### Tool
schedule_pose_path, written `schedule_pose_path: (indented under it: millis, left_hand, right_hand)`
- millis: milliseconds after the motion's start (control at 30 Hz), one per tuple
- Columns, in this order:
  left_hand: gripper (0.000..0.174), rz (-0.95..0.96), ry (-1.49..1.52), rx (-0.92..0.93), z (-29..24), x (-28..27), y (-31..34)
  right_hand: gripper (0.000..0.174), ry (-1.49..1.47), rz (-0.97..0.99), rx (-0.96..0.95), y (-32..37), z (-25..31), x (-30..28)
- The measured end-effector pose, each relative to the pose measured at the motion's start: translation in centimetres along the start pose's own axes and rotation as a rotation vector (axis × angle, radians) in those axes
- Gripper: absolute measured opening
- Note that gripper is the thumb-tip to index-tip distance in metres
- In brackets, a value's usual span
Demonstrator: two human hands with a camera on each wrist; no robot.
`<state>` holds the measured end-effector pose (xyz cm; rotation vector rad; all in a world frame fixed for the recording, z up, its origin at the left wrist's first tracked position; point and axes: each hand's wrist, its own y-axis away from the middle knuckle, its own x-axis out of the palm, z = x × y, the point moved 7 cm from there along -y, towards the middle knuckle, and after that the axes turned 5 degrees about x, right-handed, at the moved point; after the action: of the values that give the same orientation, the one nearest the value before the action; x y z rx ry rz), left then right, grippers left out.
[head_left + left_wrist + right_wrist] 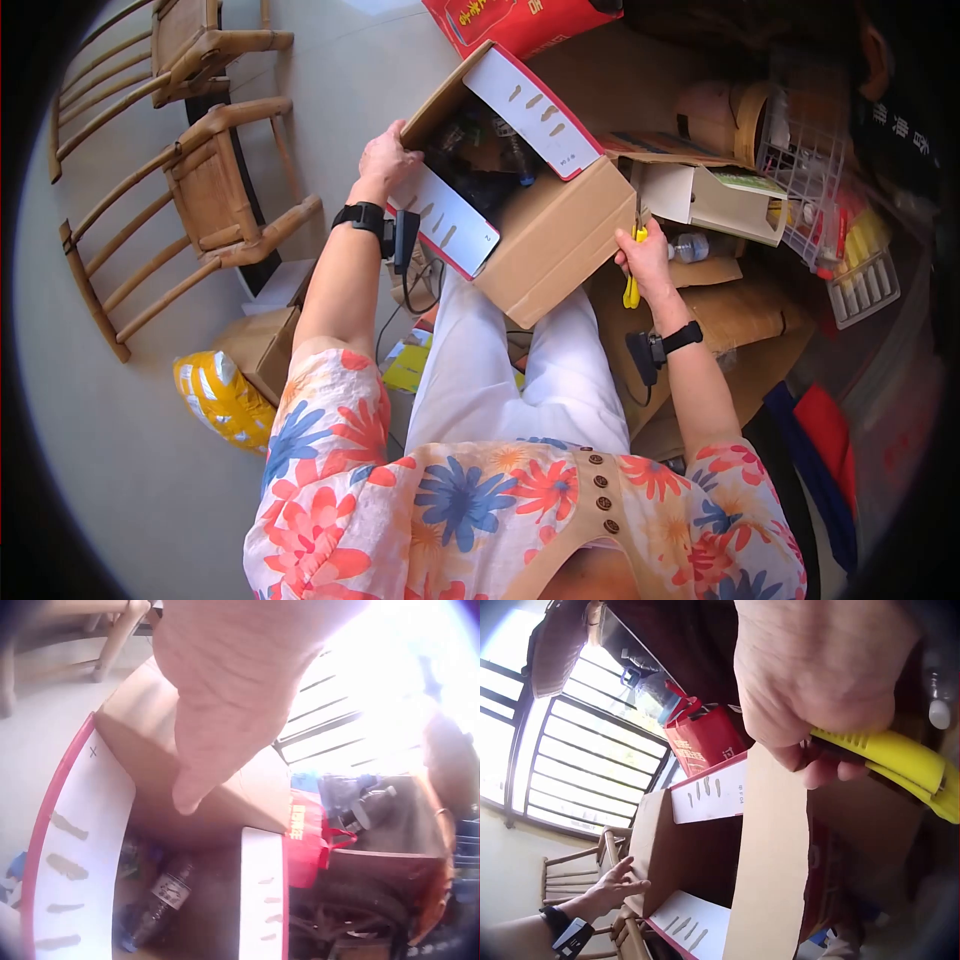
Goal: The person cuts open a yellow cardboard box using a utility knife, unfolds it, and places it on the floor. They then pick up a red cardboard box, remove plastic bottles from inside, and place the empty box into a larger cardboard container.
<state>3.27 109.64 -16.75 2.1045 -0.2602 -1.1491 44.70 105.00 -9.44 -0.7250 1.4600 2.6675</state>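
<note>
An open cardboard box (560, 240) with white, red-edged flaps is held tilted above the person's lap. Inside lies a dark bottle with a white label (171, 891). The left hand (388, 160) grips the box's far left edge; in the left wrist view this hand (232, 697) lies over the brown cardboard wall. At the box's right corner, the right hand (645, 258) holds a yellow-handled cutter (631, 290). In the right wrist view the right hand (817, 682) has its fingers curled round the yellow tool (892, 761), against the brown flap (769, 855).
Bamboo chairs (225, 180) stand at the left, near a yellow wrapped package (222, 400). A red bag (520, 25) lies beyond the box. To the right are an opened carton (735, 205), a wire rack (805, 150), a clear bottle (688, 248) and brown cardboard (735, 315).
</note>
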Motion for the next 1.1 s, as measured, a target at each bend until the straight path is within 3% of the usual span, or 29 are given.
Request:
schedule_pose_path:
  millis: [33, 100, 200, 300, 467, 533, 600, 733, 933, 1000, 1100]
  left_hand:
    - [0.057, 0.004, 0.006, 0.001, 0.1, 0.1, -0.4]
    - [0.035, -0.042, -0.006, 0.021, -0.1, -0.2, -0.6]
    - [0.029, -0.099, -0.036, 0.135, -1.5, -1.5, 1.4]
    - [0.033, -0.183, -0.009, 0.175, -1.5, -3.5, 5.1]
    - [0.029, -0.476, 0.061, 0.26, -0.8, -7.7, 12.7]
    - [0.03, -0.501, 0.056, 0.184, -1.2, -8.8, 15.2]
    - [0.034, -0.551, 0.056, 0.199, -1.5, -9.4, 16.6]
    - [0.041, -0.549, 0.041, 0.098, -1.6, -11.0, 18.7]
    - [0.041, -0.579, 0.009, 0.146, 0.5, -13.2, 21.5]
    - [0.039, -0.589, 0.025, 0.131, 1.3, -13.3, 22.4]
    - [0.03, -0.625, 0.104, 0.126, 3.5, -12.4, 23.3]
  right_hand:
    - [0.026, 0.033, -0.011, -0.005, 0.0, 0.1, -0.1]
    - [0.027, 0.069, -0.025, -0.002, -0.1, -0.2, -0.8]
    - [0.035, -0.008, -0.041, -0.01, -0.7, 0.1, -2.0]
    - [0.046, -0.053, -0.189, -0.033, 0.9, 2.6, -4.0]
    - [0.042, -0.071, -0.263, -0.238, 6.0, 8.8, -5.7]
    - [0.038, -0.186, -0.046, -0.369, 10.1, 13.2, -4.0]
    - [0.037, -0.243, 0.098, -0.33, 12.9, 15.8, -2.2]
    - [0.041, -0.348, 0.303, -0.27, 14.4, 17.2, -1.4]
    - [0.039, -0.458, 0.562, -0.193, 16.3, 18.3, -3.0]
    - [0.035, -0.681, 0.736, -0.097, 17.4, 18.2, -2.8]
    - [0.031, -0.621, 0.775, -0.116, 17.7, 17.3, -3.1]
